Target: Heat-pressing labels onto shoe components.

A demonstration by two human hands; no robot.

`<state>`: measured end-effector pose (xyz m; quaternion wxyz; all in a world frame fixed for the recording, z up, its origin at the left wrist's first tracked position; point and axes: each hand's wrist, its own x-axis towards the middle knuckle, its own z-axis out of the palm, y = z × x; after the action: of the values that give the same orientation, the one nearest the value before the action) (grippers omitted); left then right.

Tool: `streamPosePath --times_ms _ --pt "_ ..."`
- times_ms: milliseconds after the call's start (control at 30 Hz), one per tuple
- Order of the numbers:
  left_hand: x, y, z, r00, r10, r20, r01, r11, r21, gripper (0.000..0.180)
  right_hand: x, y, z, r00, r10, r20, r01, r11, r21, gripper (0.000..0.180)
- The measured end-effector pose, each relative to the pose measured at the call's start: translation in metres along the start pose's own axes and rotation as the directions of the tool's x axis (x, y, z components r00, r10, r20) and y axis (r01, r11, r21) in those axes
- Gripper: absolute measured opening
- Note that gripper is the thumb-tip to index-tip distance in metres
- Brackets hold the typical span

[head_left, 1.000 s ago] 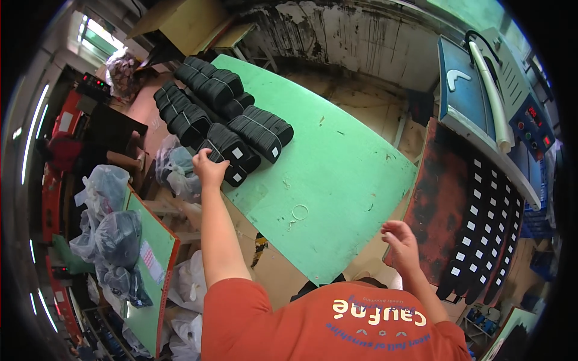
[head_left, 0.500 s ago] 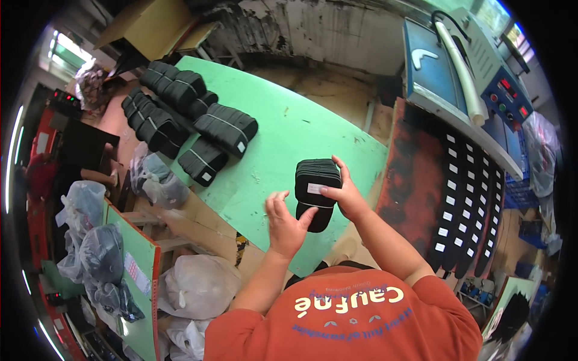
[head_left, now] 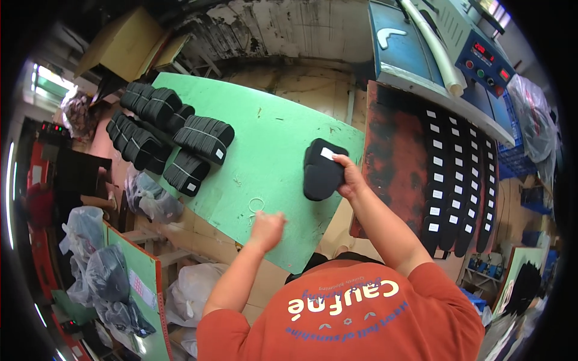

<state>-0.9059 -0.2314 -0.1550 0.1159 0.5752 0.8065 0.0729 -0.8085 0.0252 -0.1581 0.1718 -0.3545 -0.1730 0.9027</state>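
Over the right part of the green table, my right hand (head_left: pixel 351 178) grips a stack of black insole-shaped pads (head_left: pixel 322 179). The thumb lies near the white label on the top pad. No band shows around this stack. My left hand (head_left: pixel 268 230) is apart from it, low over the table's near edge, with its fingers curled and somewhat blurred. Just beyond those fingers is a thin pale loop of band (head_left: pixel 256 205); whether the hand touches it is unclear. Several banded bundles of black pads (head_left: pixel 205 139) lie at the table's left end.
To the right, overlapping rows of labelled black pads (head_left: pixel 456 180) cover part of a reddish board (head_left: pixel 391 162). Behind it stands a blue press machine (head_left: pixel 481 57) with a control panel. Filled plastic bags (head_left: pixel 108 271) sit at the left, and a cardboard box (head_left: pixel 120 45) stands far left.
The band around the held stack has come off. My right hand has tilted the stack and shifted it slightly right. My left hand has drawn away from it, down and left.
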Motion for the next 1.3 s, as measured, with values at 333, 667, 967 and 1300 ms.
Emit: streamPosePath --times_ms 333,667,967,1300 --pt "0.052 -0.019 -0.006 0.839 -0.507 -0.195 0.226 0.652 -0.724 0.034 -0.031 0.053 0.058 0.997 -0.014 -0.078 -0.020 0.906 -0.424 0.087" --pt "0.059 0.079 -0.064 0.841 -0.514 -0.171 0.074 0.423 -0.903 0.052 -0.060 0.054 0.044 0.989 -0.150 0.014 0.150 0.969 -0.199 0.075" --pt "0.098 0.162 -0.084 0.975 -0.129 -0.183 -0.108 0.447 -0.888 0.042 -0.136 -0.057 -0.022 0.888 -0.245 0.388 0.227 0.969 0.093 0.064" --pt "0.161 0.288 -0.055 0.834 0.096 -0.543 -0.357 0.845 -0.399 0.020 -0.177 -0.107 -0.136 0.869 -0.428 0.246 0.327 0.872 0.364 0.075"
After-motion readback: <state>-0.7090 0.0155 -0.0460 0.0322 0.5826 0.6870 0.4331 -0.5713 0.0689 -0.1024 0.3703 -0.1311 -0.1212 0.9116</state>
